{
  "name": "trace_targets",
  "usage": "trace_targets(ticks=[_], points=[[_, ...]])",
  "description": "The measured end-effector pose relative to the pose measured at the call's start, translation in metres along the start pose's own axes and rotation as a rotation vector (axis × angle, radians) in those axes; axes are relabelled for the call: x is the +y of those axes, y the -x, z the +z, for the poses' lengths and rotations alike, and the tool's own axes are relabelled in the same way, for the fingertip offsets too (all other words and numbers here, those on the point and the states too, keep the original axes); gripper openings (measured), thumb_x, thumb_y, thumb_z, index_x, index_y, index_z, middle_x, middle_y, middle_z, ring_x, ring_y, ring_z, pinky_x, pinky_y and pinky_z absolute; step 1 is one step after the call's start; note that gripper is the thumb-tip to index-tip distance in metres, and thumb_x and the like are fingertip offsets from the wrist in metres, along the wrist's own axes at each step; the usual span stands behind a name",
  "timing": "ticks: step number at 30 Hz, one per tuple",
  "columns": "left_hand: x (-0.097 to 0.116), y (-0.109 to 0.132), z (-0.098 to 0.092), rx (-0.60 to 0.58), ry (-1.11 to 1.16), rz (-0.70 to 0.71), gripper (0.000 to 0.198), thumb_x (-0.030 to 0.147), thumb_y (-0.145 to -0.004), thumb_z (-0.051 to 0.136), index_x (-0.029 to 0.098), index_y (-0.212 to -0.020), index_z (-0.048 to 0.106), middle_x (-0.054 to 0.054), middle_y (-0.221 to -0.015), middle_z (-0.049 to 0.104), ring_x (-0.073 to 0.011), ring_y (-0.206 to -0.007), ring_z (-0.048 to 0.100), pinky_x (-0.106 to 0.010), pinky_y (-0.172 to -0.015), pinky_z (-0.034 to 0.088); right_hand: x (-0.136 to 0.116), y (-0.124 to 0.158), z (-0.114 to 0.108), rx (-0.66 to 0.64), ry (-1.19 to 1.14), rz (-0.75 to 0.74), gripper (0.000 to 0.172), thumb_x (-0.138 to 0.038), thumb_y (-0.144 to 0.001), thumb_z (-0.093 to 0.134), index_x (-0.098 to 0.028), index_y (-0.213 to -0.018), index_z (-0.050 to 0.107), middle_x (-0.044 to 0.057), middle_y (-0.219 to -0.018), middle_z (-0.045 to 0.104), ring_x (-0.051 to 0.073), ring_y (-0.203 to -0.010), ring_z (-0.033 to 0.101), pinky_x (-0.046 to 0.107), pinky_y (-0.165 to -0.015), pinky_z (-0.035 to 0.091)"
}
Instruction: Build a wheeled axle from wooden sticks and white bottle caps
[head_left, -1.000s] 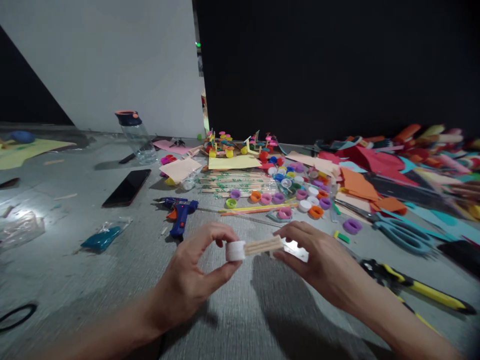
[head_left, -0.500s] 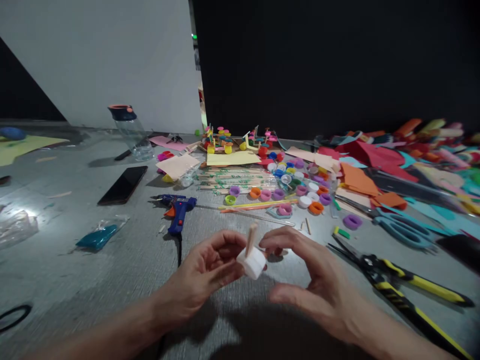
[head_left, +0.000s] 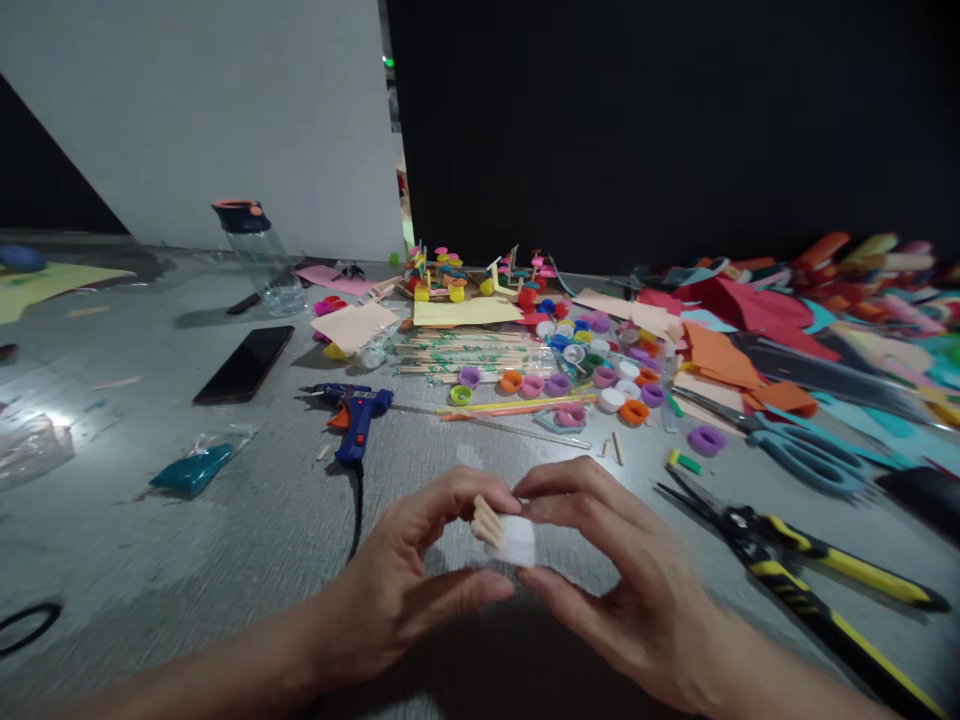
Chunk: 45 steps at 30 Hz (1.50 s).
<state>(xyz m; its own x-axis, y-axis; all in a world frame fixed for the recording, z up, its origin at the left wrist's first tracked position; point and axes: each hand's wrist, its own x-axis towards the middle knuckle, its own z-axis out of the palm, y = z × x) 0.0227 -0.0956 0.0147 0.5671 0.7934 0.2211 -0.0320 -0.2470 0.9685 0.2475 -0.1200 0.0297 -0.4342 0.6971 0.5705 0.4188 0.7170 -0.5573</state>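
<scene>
Both of my hands meet low in the middle of the head view, over the grey table [head_left: 225, 520]. Between them sits a white bottle cap [head_left: 516, 541] with short wooden sticks [head_left: 486, 520] fixed to it. My left hand [head_left: 409, 580] curls round the stick side, thumb below and fingers above. On the cap side, my right hand [head_left: 600, 570] pinches it with forefinger and thumb. A blue glue gun [head_left: 358, 420] lies just beyond my left hand.
Coloured bottle caps [head_left: 585, 380], long wooden sticks [head_left: 472, 355], foam sheets [head_left: 720, 360], blue scissors [head_left: 810, 455] and yellow-handled cutters [head_left: 795, 560] crowd the right half. A black phone [head_left: 244, 364], a clear bottle [head_left: 259, 260] and a teal packet [head_left: 191, 470] lie on the left.
The cap-and-stick piece has been turned over between my hands: sticks pointed right, then up, and now lean left. Both hands have closed in tighter and dropped slightly lower.
</scene>
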Motion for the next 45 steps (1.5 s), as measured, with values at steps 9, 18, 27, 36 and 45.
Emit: trace_targets(ticks=[9, 18, 27, 36, 45], points=[[-0.008, 0.002, 0.002, 0.161, -0.02, 0.064, 0.035, 0.037, -0.088, 0.076, 0.032, -0.119, 0.06, -0.001, -0.118, 0.059, -0.02, -0.114, 0.054, -0.03, -0.099, 0.044, 0.003, 0.006, 0.006, 0.078, 0.272, -0.072, 0.022, -0.013, -0.095, 0.066, -0.018, -0.114, 0.056, 0.01, -0.113, 0.064, 0.023, -0.099, 0.061, 0.039, -0.084, 0.052], [-0.001, 0.004, -0.001, 0.208, -0.425, 0.223, 0.015, 0.028, -0.093, 0.067, 0.025, -0.102, 0.055, 0.001, -0.094, 0.054, -0.016, -0.089, 0.052, -0.028, -0.082, 0.043, -0.003, 0.0, 0.011, 0.05, 0.378, -0.181, 0.017, -0.008, -0.095, 0.06, -0.015, -0.108, 0.053, 0.013, -0.107, 0.068, 0.023, -0.094, 0.065, 0.037, -0.081, 0.057], [-0.006, 0.001, -0.006, 0.052, -0.231, 0.145, 0.057, 0.044, -0.085, 0.078, 0.036, -0.136, 0.053, -0.005, -0.134, 0.056, -0.0259, -0.126, 0.051, -0.038, -0.11, 0.041, -0.001, 0.005, 0.012, 0.08, 0.108, 0.018, 0.019, -0.015, -0.096, 0.064, -0.02, -0.112, 0.057, 0.006, -0.113, 0.065, 0.018, -0.104, 0.064, 0.03, -0.088, 0.053], [-0.005, -0.004, -0.014, 0.095, 0.108, 0.061, 0.04, 0.055, -0.092, 0.065, 0.033, -0.124, 0.069, -0.007, -0.134, 0.061, -0.0293, -0.133, 0.048, -0.042, -0.108, 0.042, 0.01, 0.001, 0.016, -0.067, -0.637, 0.417, 0.012, -0.026, -0.099, 0.064, -0.026, -0.11, 0.07, 0.001, -0.1, 0.069, 0.017, -0.092, 0.063, 0.03, -0.083, 0.049], [0.0, -0.011, -0.015, 0.024, 0.297, -0.024, 0.022, 0.043, -0.087, 0.076, 0.027, -0.103, 0.078, -0.005, -0.121, 0.063, -0.0233, -0.119, 0.054, -0.032, -0.103, 0.042, 0.015, 0.004, 0.029, -0.272, -1.046, 0.633, 0.024, -0.041, -0.092, 0.075, -0.025, -0.109, 0.076, 0.0, -0.088, 0.064, 0.01, -0.071, 0.05, 0.021, -0.065, 0.041]])
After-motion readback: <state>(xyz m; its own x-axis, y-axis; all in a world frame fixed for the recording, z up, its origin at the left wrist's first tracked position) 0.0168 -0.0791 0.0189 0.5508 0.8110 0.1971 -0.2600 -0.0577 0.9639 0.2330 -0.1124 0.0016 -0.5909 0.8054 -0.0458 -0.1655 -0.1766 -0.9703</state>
